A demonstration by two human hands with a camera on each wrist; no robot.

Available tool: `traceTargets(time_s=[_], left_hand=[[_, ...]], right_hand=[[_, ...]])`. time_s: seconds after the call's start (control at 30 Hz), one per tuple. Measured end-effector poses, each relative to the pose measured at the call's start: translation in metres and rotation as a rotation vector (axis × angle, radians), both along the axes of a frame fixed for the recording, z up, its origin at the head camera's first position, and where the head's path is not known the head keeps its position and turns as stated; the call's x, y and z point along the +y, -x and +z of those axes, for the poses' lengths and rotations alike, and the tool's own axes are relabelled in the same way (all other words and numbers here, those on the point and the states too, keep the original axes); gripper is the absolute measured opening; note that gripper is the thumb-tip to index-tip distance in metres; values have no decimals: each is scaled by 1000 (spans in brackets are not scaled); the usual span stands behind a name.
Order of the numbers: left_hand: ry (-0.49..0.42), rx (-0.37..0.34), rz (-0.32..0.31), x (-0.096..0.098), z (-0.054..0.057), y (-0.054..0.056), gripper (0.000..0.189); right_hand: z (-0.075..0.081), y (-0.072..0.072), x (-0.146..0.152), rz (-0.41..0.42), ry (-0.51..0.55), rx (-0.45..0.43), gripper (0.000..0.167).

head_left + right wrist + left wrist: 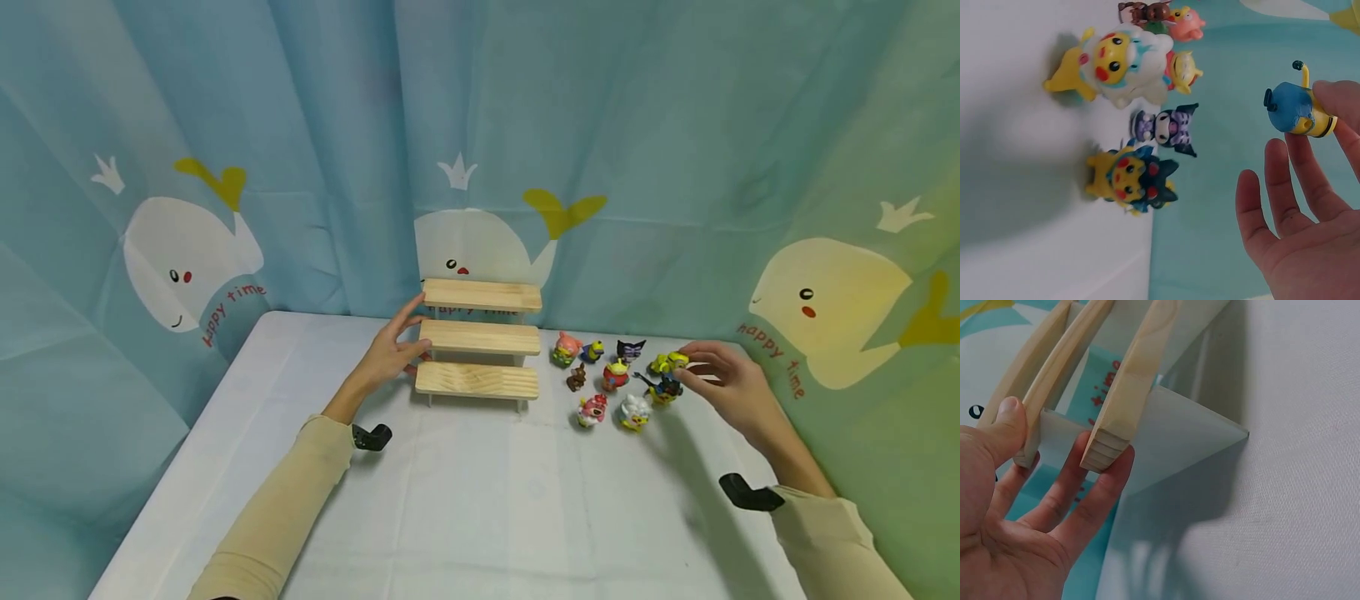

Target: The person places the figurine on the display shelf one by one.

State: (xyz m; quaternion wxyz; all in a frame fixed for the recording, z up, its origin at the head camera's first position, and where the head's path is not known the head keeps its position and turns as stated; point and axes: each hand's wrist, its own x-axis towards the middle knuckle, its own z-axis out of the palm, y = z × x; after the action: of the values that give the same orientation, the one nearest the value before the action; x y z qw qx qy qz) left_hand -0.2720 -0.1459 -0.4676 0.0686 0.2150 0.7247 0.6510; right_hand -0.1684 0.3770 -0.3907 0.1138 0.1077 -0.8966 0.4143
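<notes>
With our left hand [386, 358] we hold the left end of a three-tier stand of pale wooden planks on whitish side panels [477, 381], the thumb pressed on the middle plank and the other fingers spread around the plank ends. Well to the right of the stand, our right hand [735, 387] pinches a small blue-and-yellow toy figure [1294, 109] between thumb and forefinger, above the white-covered desk [465, 500], the remaining fingers apart from one another. Between the stand and that hand we see a cluster of little figures: nearest the stand, a pink one with green below [567, 348] and a brown one [576, 378]; a bit farther right of it, a small yellow-and-blue one [592, 351], a red one with a yellow-green head [616, 376] and a pink-and-red one [592, 411]; farther right again, a purple one with a black pointed hood [630, 350] and a yellow one in a fluffy white hood [634, 412]. Farthest right of the stand among those on the desk, we find a yellow one with a dark hood [664, 390], near our right hand. Behind the stand hangs a blue curtain printed with white whales [360, 167].
</notes>
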Motion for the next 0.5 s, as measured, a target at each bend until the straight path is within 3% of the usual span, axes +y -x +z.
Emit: traceTargets(time_s=[0.07, 0.27, 0.5], left_hand=[[-7, -7, -7, 0, 3, -2, 79], [8, 5, 3, 1, -1, 1, 80], [18, 12, 17, 1, -2, 0, 78]], right_hand=[[2, 3, -3, 1, -13, 7, 34], [12, 14, -17, -5, -25, -16, 36], [29, 36, -48, 18, 0, -49, 38]])
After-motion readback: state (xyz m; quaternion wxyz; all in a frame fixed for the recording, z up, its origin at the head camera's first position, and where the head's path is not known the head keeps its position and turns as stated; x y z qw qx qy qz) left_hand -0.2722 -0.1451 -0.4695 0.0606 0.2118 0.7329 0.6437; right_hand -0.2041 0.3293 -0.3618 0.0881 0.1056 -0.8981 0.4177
